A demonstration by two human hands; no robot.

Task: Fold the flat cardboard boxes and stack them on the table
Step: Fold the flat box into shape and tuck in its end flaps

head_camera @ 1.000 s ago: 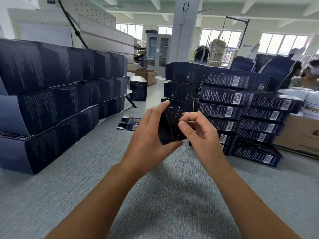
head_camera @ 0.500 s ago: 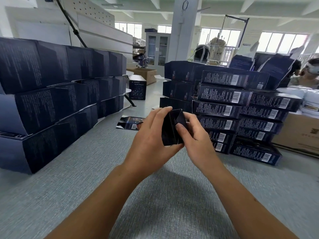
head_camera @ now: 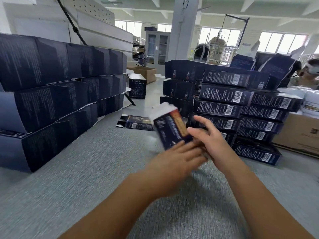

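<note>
From the head camera, much looks done: folded boxes [head_camera: 60,87] stand in rows at the left of the frame, with another stack [head_camera: 233,107] at centre right. One flat blank [head_camera: 136,122] lies unfolded on the bench [head_camera: 86,169]. The box [head_camera: 170,128] is held tilted at centre, above the bench. The right hand [head_camera: 207,137] pinches its lower right edge, and the left hand [head_camera: 174,161] lies straight-fingered against its lower end, though both are blurred. Half a second ago it sat end-on between both hands — now its printed face shows.
</note>
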